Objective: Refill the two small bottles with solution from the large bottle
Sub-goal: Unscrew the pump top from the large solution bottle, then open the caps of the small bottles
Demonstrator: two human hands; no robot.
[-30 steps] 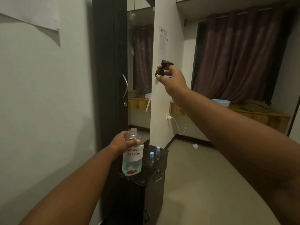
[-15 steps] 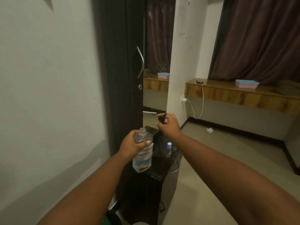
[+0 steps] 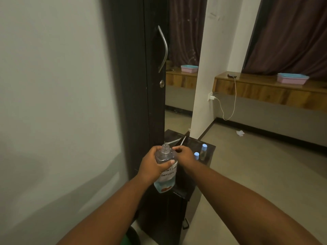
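Note:
My left hand [image 3: 150, 167] grips the large clear bottle [image 3: 167, 175] around its shoulder. It carries a handwritten "contact lens solution" label and a little blue liquid, its neck is uncapped, and it rests at the front edge of a black cabinet top [image 3: 192, 141]. My right hand [image 3: 184, 154] is beside the bottle's neck with fingers pinched. The pump's thin tube [image 3: 183, 140] sticks out beyond it over the cabinet top, and the pump head is hidden by the hand. Two small bottles with light blue caps [image 3: 204, 151] [image 3: 196, 155] stand just right of my right hand.
A dark wardrobe door with a metal handle [image 3: 163, 50] rises right behind the cabinet. A white wall is on the left. Open floor lies to the right, with a wooden shelf [image 3: 265, 89], a pink tray and a charger cable beyond.
My right hand came down from head height with the pump to the cabinet top beside the large bottle. The view tilted downward. My left hand kept its hold on the bottle.

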